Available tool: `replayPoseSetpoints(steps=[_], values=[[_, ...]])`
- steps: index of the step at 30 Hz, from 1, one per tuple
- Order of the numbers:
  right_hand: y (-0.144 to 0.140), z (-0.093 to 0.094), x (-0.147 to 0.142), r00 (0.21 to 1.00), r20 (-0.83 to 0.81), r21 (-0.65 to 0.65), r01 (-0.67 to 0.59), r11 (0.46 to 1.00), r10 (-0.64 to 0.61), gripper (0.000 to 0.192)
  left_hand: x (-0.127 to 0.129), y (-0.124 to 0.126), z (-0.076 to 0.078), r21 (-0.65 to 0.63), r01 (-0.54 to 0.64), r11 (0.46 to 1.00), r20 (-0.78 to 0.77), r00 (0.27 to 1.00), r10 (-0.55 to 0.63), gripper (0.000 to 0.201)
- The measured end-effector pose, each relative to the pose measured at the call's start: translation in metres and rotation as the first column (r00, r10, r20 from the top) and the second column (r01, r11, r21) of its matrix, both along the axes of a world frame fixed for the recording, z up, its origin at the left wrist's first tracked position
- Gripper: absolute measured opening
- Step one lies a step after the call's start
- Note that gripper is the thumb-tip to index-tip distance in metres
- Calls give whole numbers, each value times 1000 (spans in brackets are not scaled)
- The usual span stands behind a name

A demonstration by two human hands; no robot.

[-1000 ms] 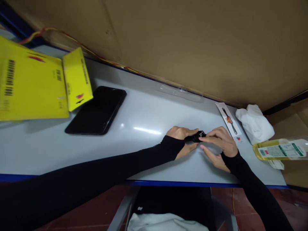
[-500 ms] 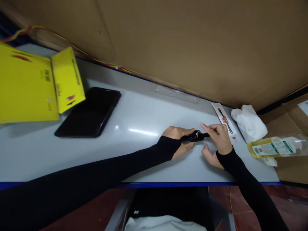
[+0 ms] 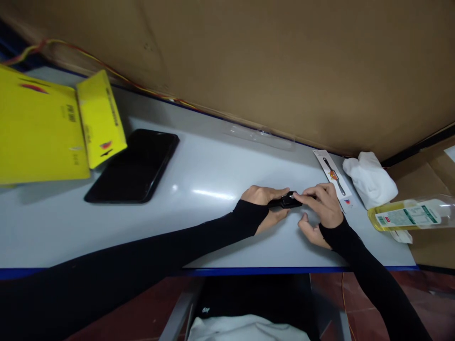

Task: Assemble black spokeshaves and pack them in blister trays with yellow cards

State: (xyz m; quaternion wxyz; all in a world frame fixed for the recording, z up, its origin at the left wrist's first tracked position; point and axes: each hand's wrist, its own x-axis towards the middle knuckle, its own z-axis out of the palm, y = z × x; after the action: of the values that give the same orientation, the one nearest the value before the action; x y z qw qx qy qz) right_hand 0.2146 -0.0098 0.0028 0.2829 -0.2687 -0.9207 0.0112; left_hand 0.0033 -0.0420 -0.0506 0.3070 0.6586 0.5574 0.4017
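On grey table [image 3: 199, 175], against cardboard wall [image 3: 284, 61]: yellow box [image 3: 39, 132] far left of hands, black phone [image 3: 133, 166] beside it. Right of hands: oil bottle [image 3: 405, 215] on its side, white cloth [image 3: 369, 180], white watch-strap card [image 3: 334, 177] just behind. Left hand [image 3: 265, 203] pinching black smartwatch [image 3: 286, 201] at strap end, low over table near front edge. Right hand [image 3: 320, 208] fingertips closed on watch's other side, thumb free. Looks mid-job: watch out of packaging, being handled; strap detail too small to judge. Dim room, red floor below.
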Motion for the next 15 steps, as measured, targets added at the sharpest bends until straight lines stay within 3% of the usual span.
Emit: replayPoseSetpoints(steps=[2,4,9,15], values=[[0,0,1,997,-69,-31,-31,999,29,35,0,0,-3,3,-8,1000,-5,1000,8,44],[0,2,1,992,-122,-59,-36,998,28,27,0,0,-4,8,-19,1000,-8,1000,19,45],[-1,3,-3,997,-72,-58,22,998,-26,60,0,1,-1,28,-25,999,-4,1000,25,45],[-1,-4,-7,995,-77,-40,-73,997,70,55,1,2,1,22,-50,999,-18,999,50,43]])
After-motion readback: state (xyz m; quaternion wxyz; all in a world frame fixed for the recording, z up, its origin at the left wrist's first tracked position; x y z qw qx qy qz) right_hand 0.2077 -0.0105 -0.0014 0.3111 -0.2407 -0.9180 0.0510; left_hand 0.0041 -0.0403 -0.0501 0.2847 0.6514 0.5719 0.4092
